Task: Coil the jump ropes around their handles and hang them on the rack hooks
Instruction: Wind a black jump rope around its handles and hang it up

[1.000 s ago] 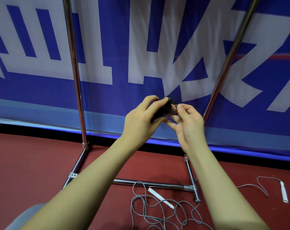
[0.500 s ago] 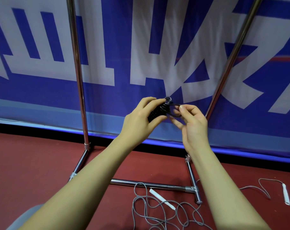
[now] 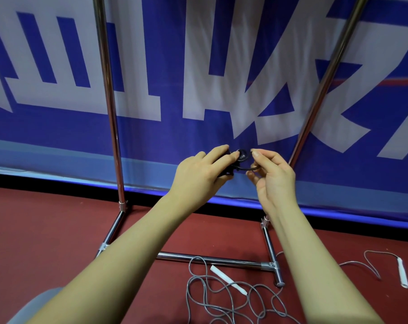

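Both hands meet before the rack: the left hand grips the black jump rope's wound handles, the right hand pinches its loop, probably light, springy, best held by the handles.

A sports hall, by its look: dark red rubbery sport flooring runs up to a long blue-and-white printed fabric banner (huge lettering). Before that banner stands a chrome tubular metal rack.
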